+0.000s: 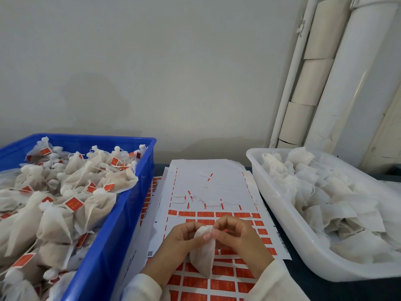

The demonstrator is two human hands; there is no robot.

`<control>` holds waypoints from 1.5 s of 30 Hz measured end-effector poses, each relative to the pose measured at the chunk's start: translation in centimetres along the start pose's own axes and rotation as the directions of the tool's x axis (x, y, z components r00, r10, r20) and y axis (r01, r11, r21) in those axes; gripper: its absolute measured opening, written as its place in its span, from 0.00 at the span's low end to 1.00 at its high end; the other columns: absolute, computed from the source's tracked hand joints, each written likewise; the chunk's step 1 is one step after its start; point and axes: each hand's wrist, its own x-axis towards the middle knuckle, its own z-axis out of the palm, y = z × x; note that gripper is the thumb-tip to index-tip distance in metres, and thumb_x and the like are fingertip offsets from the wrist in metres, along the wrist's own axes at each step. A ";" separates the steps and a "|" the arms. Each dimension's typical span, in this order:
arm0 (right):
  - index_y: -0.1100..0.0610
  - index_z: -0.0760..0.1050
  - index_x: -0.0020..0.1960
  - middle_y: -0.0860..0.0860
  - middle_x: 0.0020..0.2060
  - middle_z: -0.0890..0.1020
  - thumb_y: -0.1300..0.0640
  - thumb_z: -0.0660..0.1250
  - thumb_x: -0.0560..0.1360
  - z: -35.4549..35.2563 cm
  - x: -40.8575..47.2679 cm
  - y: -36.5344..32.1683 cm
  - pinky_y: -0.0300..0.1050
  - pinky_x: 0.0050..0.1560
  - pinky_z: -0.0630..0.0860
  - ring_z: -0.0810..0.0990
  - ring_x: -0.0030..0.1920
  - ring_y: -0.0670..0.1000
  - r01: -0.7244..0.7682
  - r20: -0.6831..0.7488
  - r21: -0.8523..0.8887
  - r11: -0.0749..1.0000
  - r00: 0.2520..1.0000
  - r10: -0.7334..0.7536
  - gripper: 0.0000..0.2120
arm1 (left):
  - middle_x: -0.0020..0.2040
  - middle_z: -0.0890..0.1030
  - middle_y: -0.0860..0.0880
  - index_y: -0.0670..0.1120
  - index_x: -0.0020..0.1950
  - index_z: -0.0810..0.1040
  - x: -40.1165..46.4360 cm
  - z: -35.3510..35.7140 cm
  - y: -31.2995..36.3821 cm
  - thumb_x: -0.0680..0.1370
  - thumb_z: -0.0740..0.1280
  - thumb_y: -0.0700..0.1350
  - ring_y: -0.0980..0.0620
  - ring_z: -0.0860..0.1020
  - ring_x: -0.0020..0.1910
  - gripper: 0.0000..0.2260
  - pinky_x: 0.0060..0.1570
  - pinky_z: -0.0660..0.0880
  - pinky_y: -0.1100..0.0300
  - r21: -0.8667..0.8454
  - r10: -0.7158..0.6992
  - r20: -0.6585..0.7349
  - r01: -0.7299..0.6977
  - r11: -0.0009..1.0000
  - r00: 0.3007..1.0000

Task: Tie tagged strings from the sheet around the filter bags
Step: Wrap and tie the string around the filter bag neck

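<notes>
A white filter bag point(204, 255) hangs over the tag sheet, held at its gathered neck. My left hand point(181, 237) pinches the neck from the left, thumb on the fabric. My right hand point(235, 234) grips the neck from the right with curled fingers. Whether a string runs between my fingers is too small to tell. The sheet point(212, 185) lies flat in the middle of the table, its upper part white with loose strings and stubs, its lower part with rows of red tags point(222, 285).
A blue crate point(121, 216) at the left holds several tied bags with red tags. A white tray point(288, 216) at the right holds several untied filter bags. White pipes point(347, 83) stand against the wall at the back right.
</notes>
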 end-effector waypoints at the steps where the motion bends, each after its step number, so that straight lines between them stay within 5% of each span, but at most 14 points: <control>1: 0.56 0.78 0.41 0.50 0.38 0.82 0.59 0.69 0.73 -0.1 0.0 0.0 0.39 0.44 0.79 0.82 0.40 0.49 -0.052 0.031 0.072 0.996 0.998 0.050 0.02 | 0.45 0.83 0.54 0.51 0.48 0.78 0.0 0.0 0.1 0.73 0.68 0.48 0.53 0.80 0.48 0.05 0.46 0.79 0.61 -0.001 0.001 0.005 -0.001 1.000 1.000; 5: 0.57 0.78 0.39 0.54 0.39 0.80 0.62 0.67 0.73 -0.1 0.2 0.1 0.43 0.47 0.78 0.79 0.43 0.51 -0.236 0.202 0.320 0.917 0.963 0.178 0.05 | 0.47 0.82 0.52 0.50 0.49 0.78 -0.1 0.1 0.3 0.73 0.69 0.48 0.52 0.79 0.50 0.06 0.47 0.79 0.62 0.026 0.010 0.012 -0.010 1.000 1.000; 12: 0.60 0.78 0.41 0.56 0.40 0.81 0.58 0.68 0.69 -0.2 0.2 0.1 0.45 0.46 0.78 0.79 0.42 0.52 -0.329 0.344 0.465 0.822 0.923 0.175 0.05 | 0.47 0.83 0.53 0.52 0.50 0.79 -0.2 -0.1 0.4 0.68 0.68 0.53 0.52 0.79 0.50 0.13 0.48 0.78 0.63 -0.014 -0.034 0.055 0.035 0.999 0.998; 24: 0.61 0.73 0.42 0.53 0.38 0.81 0.56 0.70 0.68 0.4 0.4 0.7 0.41 0.44 0.78 0.79 0.38 0.49 -0.147 0.270 0.434 0.889 0.963 0.028 0.09 | 0.52 0.81 0.43 0.41 0.56 0.79 -0.2 -0.6 0.2 0.68 0.68 0.49 0.44 0.77 0.54 0.19 0.61 0.72 0.48 -0.269 -0.164 0.184 0.211 0.940 0.969; 29: 0.58 0.75 0.39 0.53 0.35 0.80 0.59 0.70 0.67 0.6 0.6 1.0 0.40 0.38 0.76 0.78 0.34 0.48 -0.158 0.274 0.520 0.839 0.962 0.012 0.04 | 0.54 0.80 0.41 0.40 0.59 0.75 -0.2 -0.1 0.2 0.67 0.67 0.48 0.44 0.78 0.54 0.23 0.58 0.74 0.51 -0.354 -0.180 0.164 0.228 0.907 0.970; 36: 0.54 0.76 0.40 0.52 0.36 0.80 0.59 0.67 0.73 1.0 0.3 0.8 0.40 0.43 0.78 0.79 0.37 0.49 0.124 0.083 0.189 0.974 0.986 -0.141 0.03 | 0.54 0.81 0.39 0.38 0.56 0.79 -0.3 -0.2 0.5 0.71 0.67 0.48 0.42 0.79 0.54 0.18 0.57 0.75 0.48 -0.441 -0.204 0.228 0.288 0.850 0.952; 40: 0.56 0.75 0.39 0.49 0.34 0.79 0.65 0.66 0.74 1.2 0.1 0.4 0.36 0.41 0.78 0.80 0.37 0.48 0.217 0.003 -0.009 0.976 0.976 -0.217 0.08 | 0.54 0.81 0.39 0.40 0.56 0.79 -0.4 -0.1 0.6 0.74 0.66 0.45 0.42 0.81 0.50 0.14 0.50 0.77 0.48 -0.569 -0.240 0.338 0.400 0.718 0.910; 45: 0.57 0.73 0.38 0.45 0.35 0.78 0.66 0.67 0.73 1.4 0.0 0.3 0.37 0.42 0.78 0.78 0.38 0.47 0.271 -0.016 -0.126 0.954 0.961 -0.275 0.08 | 0.41 0.80 0.40 0.38 0.47 0.83 -0.1 -0.3 0.5 0.67 0.68 0.43 0.46 0.79 0.38 0.13 0.47 0.74 0.50 -0.618 -0.228 0.411 0.453 0.642 0.883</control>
